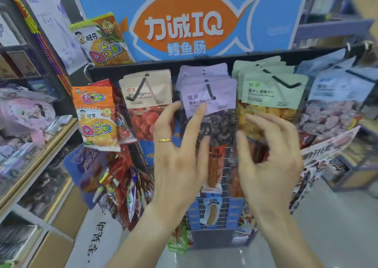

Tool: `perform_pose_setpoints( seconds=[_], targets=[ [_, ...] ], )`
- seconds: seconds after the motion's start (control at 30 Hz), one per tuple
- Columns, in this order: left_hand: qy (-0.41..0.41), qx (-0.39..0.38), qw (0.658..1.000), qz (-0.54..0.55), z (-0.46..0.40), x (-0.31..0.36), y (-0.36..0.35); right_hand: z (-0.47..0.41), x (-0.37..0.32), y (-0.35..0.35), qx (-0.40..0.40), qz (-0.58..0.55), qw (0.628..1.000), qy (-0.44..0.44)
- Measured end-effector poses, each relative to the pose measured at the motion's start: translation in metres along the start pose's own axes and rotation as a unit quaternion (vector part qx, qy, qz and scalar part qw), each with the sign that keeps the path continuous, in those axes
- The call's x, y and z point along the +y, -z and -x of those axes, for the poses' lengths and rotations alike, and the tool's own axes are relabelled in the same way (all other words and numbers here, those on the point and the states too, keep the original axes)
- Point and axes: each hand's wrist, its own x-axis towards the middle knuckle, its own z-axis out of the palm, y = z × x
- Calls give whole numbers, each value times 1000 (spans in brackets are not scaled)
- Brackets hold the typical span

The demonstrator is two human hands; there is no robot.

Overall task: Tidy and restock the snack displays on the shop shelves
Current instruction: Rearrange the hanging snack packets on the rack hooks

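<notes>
A hanging rack holds rows of snack packets on black hooks. The purple-topped packets point(212, 95) with dark fruit hang in the middle, the beige-topped red fruit packets point(147, 95) to their left, the green-topped yellow fruit packets point(270, 93) to their right. My left hand point(180, 153), with a gold ring, has its straight fingertips touching the front purple packet's lower label. My right hand point(270, 155) hovers with relaxed, spread fingers in front of the green packets' lower edge, holding nothing.
Blue-topped packets point(337, 100) hang at the far right. Orange QQ candy bags point(96, 118) hang at the left of the rack. A blue fish-logo sign point(184, 22) stands above. Glass-fronted shelves point(36, 145) run along the left. More packets hang lower down point(214, 165).
</notes>
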Motion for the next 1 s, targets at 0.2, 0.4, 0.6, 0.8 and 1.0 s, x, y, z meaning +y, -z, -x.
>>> perform_pose_setpoints(
  seconds=[0.2, 0.4, 0.6, 0.8, 1.0],
  targets=[
    [-160, -5, 985, -69, -2, 42, -29, -18, 40, 15, -12, 47, 999, -16],
    [-154, -87, 977, -117, -6, 51, -62, -31, 58, 44, 49, 52, 997, 0],
    [-171, -77, 972, -138, -3, 58, -68, -59, 97, 73, 25, 81, 990, -110],
    [-171, -73, 972, -145, -13, 70, -80, -72, 114, 69, -40, 46, 994, -85],
    [-158, -66, 970, -173, -12, 76, -84, -77, 122, 78, -74, 35, 993, -85]
  ],
)
